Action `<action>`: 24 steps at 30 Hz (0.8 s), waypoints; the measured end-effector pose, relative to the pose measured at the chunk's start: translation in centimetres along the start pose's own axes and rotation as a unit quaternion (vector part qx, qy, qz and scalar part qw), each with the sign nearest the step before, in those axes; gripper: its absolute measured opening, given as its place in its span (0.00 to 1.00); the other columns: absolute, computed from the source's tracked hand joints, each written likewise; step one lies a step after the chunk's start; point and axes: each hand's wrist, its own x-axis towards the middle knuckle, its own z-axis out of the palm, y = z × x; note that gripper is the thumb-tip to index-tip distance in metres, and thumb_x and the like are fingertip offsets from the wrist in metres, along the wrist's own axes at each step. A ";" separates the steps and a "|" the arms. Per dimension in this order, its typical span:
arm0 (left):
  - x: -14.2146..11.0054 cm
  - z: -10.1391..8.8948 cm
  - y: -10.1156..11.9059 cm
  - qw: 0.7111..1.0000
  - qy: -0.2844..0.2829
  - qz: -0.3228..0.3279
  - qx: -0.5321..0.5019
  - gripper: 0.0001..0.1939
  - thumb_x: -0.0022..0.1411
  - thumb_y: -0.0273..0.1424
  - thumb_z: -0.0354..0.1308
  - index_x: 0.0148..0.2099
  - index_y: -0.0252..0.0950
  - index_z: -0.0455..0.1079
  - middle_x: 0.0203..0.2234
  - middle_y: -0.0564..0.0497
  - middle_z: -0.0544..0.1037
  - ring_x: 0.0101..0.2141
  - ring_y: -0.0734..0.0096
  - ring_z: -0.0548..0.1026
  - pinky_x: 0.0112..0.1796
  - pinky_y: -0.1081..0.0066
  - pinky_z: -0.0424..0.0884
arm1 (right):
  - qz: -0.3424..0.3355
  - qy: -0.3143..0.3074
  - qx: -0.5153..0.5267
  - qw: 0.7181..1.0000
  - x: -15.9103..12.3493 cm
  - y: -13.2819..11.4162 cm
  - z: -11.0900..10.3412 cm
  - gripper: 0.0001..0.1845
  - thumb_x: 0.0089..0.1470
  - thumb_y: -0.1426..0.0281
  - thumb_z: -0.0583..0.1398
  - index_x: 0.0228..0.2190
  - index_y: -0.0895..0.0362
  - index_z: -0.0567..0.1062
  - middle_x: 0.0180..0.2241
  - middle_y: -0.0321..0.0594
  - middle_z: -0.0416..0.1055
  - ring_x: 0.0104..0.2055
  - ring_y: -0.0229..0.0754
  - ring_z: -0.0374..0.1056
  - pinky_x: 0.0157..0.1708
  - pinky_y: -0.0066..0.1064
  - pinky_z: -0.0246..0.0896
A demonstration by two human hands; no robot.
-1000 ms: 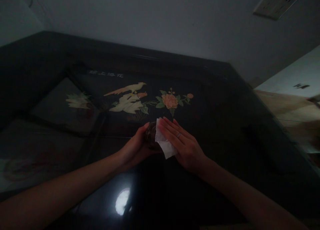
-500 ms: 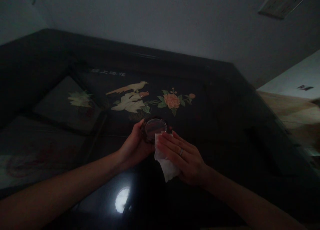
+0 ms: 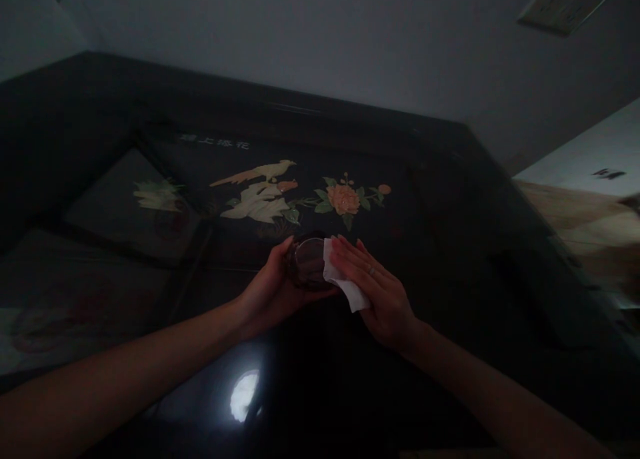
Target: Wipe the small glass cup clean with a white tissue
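Observation:
A small round dark-rimmed object with a glassy top (image 3: 309, 258), its exact kind too dim to make out, sits in my left hand (image 3: 273, 292). The thumb is at its upper left edge and the fingers pass underneath. My right hand (image 3: 373, 279), with a ring on one finger, presses a white tissue (image 3: 350, 291) against the object's right side. The tissue's lower end hangs loose below the fingers. Both hands are above a glossy black tabletop (image 3: 425, 392).
Behind the hands, the black surface carries an inlaid bird (image 3: 260, 172) and a pink flower (image 3: 343, 199). A pale wall (image 3: 300, 39) bounds the far side, with a socket plate (image 3: 565, 6) at upper right. Bright light reflects at lower left.
My right hand has slid the tissue up and rightward over the round object, from its lower edge to its right side. More of the glassy top shows. My left hand keeps its hold.

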 end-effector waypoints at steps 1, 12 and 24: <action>0.0 0.0 0.0 1.000 0.004 0.000 -0.003 0.21 0.68 0.39 0.44 0.42 0.33 0.76 0.38 0.44 0.81 0.38 0.62 0.77 0.41 0.62 0.71 | -0.011 -0.002 -0.009 1.000 0.0 -0.1 0.0 0.28 0.60 0.76 0.47 0.61 0.63 0.56 0.60 0.56 0.61 0.66 0.48 0.50 0.61 0.52 0.52; 0.3 0.1 0.1 0.999 -0.001 0.006 -0.041 0.24 0.69 0.40 0.42 0.41 0.31 0.75 0.35 0.45 0.81 0.36 0.67 0.76 0.40 0.67 0.70 | -0.068 0.018 -0.091 0.993 -0.1 -0.8 0.0 0.24 0.61 0.77 0.47 0.59 0.64 0.62 0.55 0.53 0.69 0.63 0.48 0.56 0.59 0.50 0.59; 0.4 -0.2 0.0 0.999 -0.007 0.003 -0.035 0.23 0.69 0.40 0.42 0.43 0.31 0.75 0.39 0.43 0.81 0.40 0.63 0.77 0.43 0.63 0.71 | -0.062 0.025 -0.121 0.990 0.2 0.1 -0.4 0.26 0.57 0.82 0.49 0.57 0.68 0.63 0.50 0.58 0.71 0.58 0.51 0.65 0.58 0.50 0.61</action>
